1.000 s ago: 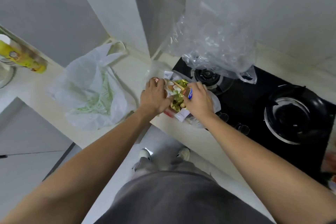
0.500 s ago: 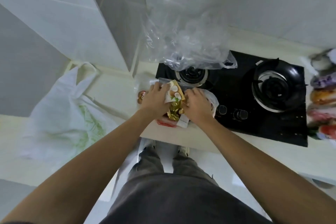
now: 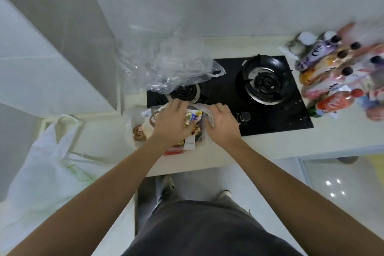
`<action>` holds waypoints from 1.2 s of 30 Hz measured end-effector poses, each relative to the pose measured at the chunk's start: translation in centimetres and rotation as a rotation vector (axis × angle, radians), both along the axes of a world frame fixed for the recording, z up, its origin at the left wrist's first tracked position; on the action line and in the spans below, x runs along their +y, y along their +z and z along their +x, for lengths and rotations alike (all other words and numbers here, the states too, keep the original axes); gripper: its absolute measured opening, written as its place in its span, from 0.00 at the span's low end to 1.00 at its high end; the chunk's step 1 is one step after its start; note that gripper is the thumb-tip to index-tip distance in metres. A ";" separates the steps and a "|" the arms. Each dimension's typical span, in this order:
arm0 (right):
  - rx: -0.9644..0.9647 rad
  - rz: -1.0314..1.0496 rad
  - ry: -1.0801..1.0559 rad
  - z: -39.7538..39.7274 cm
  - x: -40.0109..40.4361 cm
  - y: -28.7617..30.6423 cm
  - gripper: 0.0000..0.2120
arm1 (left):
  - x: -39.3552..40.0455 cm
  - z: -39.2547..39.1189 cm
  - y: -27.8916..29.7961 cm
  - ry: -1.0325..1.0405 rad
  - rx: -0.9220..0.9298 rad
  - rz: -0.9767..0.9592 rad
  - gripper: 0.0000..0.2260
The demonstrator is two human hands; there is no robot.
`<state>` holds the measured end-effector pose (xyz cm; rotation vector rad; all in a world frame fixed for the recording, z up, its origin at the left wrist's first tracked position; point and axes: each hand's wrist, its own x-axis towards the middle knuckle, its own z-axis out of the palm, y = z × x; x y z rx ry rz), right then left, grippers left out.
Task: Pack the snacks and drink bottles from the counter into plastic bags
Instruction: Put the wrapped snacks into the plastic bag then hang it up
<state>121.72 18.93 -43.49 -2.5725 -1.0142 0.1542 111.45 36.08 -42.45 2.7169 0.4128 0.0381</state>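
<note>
My left hand (image 3: 172,124) lies over the pile of snacks (image 3: 193,119) at the front of the bench (image 3: 270,145), fingers spread fairly straight and pressing down on the packets, which sit inside a clear bag (image 3: 206,117) whose film shows around them. My right hand (image 3: 221,122) is just beside it on the right, fingers curled over the bag's edge and gripping the thin plastic there. The two hands are close together with only the gold and blue wrappers showing between them. The pile sits near the bench's front edge, and a red packet (image 3: 173,151) at its near side lies close to that edge. Right behind my hands is the black stove (image 3: 224,89); my left fingertips reach its front rim near the left burner (image 3: 185,91), and my right hand lies by a stove knob (image 3: 244,116). A second crumpled clear bag (image 3: 170,64) stands up over the left burner, against the wall corner, crowding the space behind. To my left a white bag (image 3: 45,164) lies spread over the bench corner, with a strip of bare bench between it and the snacks. The drink bottles (image 3: 332,72) lie in a blurred heap at the far right, past the stove and well apart from my hands. The right burner (image 3: 265,81) and the bench in front of the stove are open.
</note>
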 end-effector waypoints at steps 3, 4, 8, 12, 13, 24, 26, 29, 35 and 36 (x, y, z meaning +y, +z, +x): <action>-0.030 0.020 -0.079 1.9 -4.3 0.5 0.18 | -3.4 3.1 0.9 -0.102 -0.044 0.015 0.24; -0.032 0.006 -0.103 2.5 -6.1 0.7 0.19 | -4.9 4.2 1.2 -0.133 -0.048 0.023 0.24; -0.022 -0.007 -0.204 5.6 -14.5 1.2 0.22 | -12.5 9.0 1.9 -0.245 -0.038 0.084 0.25; -0.015 -0.027 -0.283 8.5 -24.6 1.2 0.24 | -21.8 13.5 2.4 -0.305 -0.023 0.122 0.26; -0.024 -0.035 -0.290 9.2 -27.1 1.3 0.24 | -24.3 14.6 2.4 -0.325 -0.017 0.130 0.27; 0.023 -0.126 -0.418 17.7 -46.9 2.4 0.25 | -44.8 25.7 2.9 -0.480 0.012 0.099 0.27; 0.032 -0.141 -0.433 19.5 -48.6 2.0 0.25 | -46.7 27.7 2.4 -0.488 0.019 0.077 0.27; 0.065 -0.175 -0.443 22.5 -50.7 1.1 0.25 | -49.5 30.8 1.2 -0.486 0.024 0.055 0.27; 0.140 -0.251 -0.400 29.6 -54.1 -1.3 0.27 | -53.4 38.0 -1.7 -0.444 0.101 0.012 0.28; 0.161 -0.262 -0.393 30.8 -54.5 -1.6 0.27 | -53.7 39.0 -2.1 -0.425 0.130 0.011 0.28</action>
